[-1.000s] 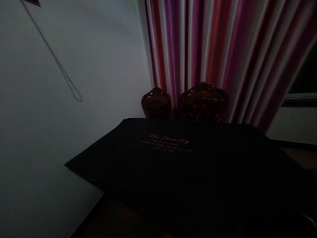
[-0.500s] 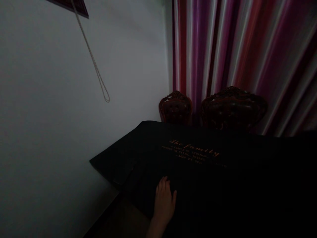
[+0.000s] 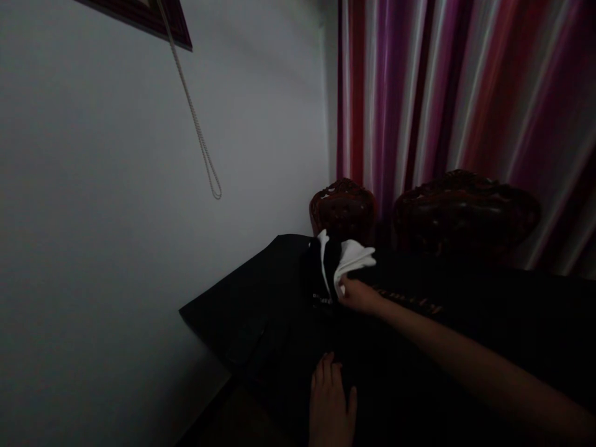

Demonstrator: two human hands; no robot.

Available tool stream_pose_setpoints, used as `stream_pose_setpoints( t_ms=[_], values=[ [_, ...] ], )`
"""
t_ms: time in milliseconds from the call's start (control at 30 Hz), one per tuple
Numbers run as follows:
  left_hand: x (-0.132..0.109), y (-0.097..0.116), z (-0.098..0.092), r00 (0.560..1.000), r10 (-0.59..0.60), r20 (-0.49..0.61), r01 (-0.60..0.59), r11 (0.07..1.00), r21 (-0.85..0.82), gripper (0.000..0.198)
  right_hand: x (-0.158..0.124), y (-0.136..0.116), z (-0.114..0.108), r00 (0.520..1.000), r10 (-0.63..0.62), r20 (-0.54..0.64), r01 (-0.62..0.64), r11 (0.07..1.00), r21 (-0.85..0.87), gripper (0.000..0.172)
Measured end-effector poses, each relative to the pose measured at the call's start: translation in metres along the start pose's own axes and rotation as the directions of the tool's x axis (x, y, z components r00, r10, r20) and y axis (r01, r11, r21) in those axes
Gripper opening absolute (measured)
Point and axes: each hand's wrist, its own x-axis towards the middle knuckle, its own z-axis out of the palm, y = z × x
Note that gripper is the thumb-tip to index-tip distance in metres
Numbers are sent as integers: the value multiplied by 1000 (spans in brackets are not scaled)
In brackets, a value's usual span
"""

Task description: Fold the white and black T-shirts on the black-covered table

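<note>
Two hands, R hand (image 3: 356, 295) pinching white cloth (image 3: 354, 256), L hand (image 3: 331, 406) flat on tablecloth (image 3: 233, 304)

table (image 3: 236, 419); black lettered cloth (image 3: 261, 310) spread over it

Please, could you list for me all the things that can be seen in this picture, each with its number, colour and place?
black cloth: one, black with orange lettering, spread flat across the middle
black-and-white fabric: one bundle, on the cloth's far part
carved chairs: two, dark red-brown, behind the cloth
curtain: one, striped purple, red and white, upper right
wall: one, pale, left
cord: one, whitish loop, hanging on the wall
frame: one corner, dark red, top left
left hand: flat on the black cloth, bottom centre
right hand: fingers closed on the black-and-white fabric
</note>
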Motion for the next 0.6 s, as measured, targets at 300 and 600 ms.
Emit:
stream_pose_setpoints(
  t_ms=[300,600],
  values=[
    [9,-8,28,997,-74,2,74,997,-3,42,33,44,29,973,218,-77,-216,976,36,34],
    [18,-22,26,996,-79,-39,70,979,-193,42,98,54,11,911,296,-286,-196,923,331,26]
  ],
)
